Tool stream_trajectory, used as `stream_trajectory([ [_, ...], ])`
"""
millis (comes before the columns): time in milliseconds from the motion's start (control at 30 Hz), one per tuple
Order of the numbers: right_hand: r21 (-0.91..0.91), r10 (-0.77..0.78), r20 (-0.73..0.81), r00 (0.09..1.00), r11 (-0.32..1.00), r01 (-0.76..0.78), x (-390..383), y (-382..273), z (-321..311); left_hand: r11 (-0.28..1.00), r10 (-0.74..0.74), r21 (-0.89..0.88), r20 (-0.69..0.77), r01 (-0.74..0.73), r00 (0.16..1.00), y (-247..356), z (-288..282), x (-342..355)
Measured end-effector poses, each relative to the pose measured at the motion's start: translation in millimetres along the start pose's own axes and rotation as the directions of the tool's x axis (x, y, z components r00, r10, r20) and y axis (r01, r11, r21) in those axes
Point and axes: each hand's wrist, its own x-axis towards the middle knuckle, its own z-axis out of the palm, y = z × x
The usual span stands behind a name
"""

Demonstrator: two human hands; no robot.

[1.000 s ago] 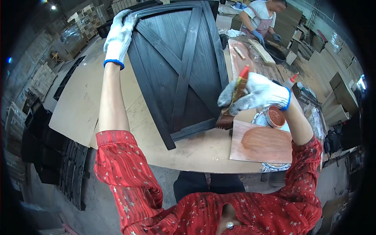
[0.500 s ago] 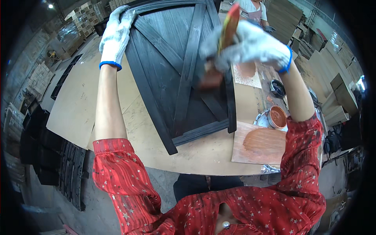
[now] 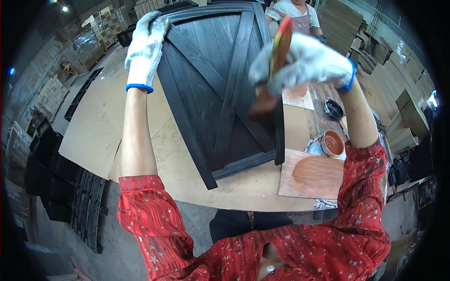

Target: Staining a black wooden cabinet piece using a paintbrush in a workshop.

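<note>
A dark-stained wooden panel with crossed battens lies tilted on the cardboard-covered table. My left hand, in a white knit glove with a blue cuff, grips its upper left corner. My gloved right hand, blurred, holds a paintbrush with a red-tipped handle over the panel's right part, bristles downward; whether they touch is unclear. To the right stand a cup of reddish-brown stain and a dark bowl, with a wood board bearing a stain patch nearer me.
A co-worker in a pinkish apron stands behind the table at the back right. Stacked cartons and dark slatted pieces are at the left; wooden sheets lean at the right.
My right hand and brush have risen from near the panel's lower right and swung over its right part. The panel's lower end and my left hand have shifted slightly lower in view.
</note>
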Motion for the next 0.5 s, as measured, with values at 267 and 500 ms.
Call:
stream_trajectory([
  [267, -0.139, -0.05, -0.119, 0.992, 0.99, 0.034, 36, -2, -12, 0.997, 0.056, 0.057, -0.04, -0.054, 0.998, 14, -2, -5],
  [500, -0.357, -0.043, -0.082, 0.996, 0.934, 0.011, 47, -23, -5, 0.996, 0.072, -0.045, -0.075, -0.075, 0.995, 10, -5, -9],
])
